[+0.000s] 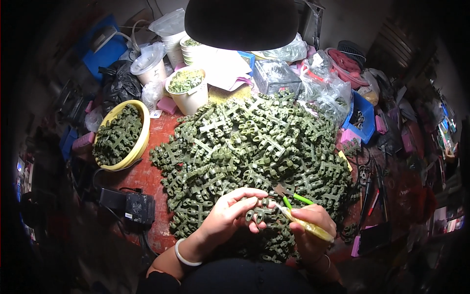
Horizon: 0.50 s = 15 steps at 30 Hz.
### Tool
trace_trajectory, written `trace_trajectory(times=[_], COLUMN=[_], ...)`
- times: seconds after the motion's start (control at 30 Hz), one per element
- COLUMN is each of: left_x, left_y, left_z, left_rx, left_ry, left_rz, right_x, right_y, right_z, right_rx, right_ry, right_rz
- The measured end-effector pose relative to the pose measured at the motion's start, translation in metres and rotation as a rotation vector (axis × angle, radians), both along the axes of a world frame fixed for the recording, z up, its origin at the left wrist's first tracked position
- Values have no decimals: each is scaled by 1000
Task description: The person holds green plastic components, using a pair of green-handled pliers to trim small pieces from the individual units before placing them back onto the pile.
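My left hand (229,211), a pale bangle on its wrist, grips a dark green moulded plastic sprue (262,213) bearing small hollow parts. A slim yellowish tube (308,228) with a narrow pale nozzle is pinched in my right hand (314,224). The nozzle tip touches or almost touches the sprue by my left fingertips. Green-handled nippers (302,199) show just beyond my right hand, their brownish metal jaws over the heap; I cannot tell whether that hand holds them too. A large heap of similar green sprues (238,154) spreads in front of and under both hands.
At left, a yellow basin (147,143) holds more sprues. A white bucket (189,103) of small green pieces stands behind. A black power adapter (137,209) with cables lies on the red tabletop (159,220). At right are a blue bin (361,126) and pen-like tools (365,196). A dark lamp head (240,24) hangs overhead.
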<state>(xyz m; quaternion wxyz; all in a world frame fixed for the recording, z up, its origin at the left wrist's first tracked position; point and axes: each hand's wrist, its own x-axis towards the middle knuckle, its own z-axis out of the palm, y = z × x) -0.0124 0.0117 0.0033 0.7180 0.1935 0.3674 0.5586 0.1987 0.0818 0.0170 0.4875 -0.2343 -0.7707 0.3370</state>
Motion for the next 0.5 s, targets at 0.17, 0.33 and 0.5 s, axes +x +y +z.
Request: trace_trajectory(times=[0.17,0.33,0.5], left_x=[0,1,3], left_y=[2,-2,-4], left_z=[8,12,9], left_rx=[48,146,180], left_ry=[-159,82,151], left_rz=[5,-53,-18], right_x=[-2,-2,0], right_y=[-2,0,2], right_z=[3,4,5], right_rx=[-103,-114,-136], right_ry=[-95,-89,-92], right_rz=[-52,-34,-5])
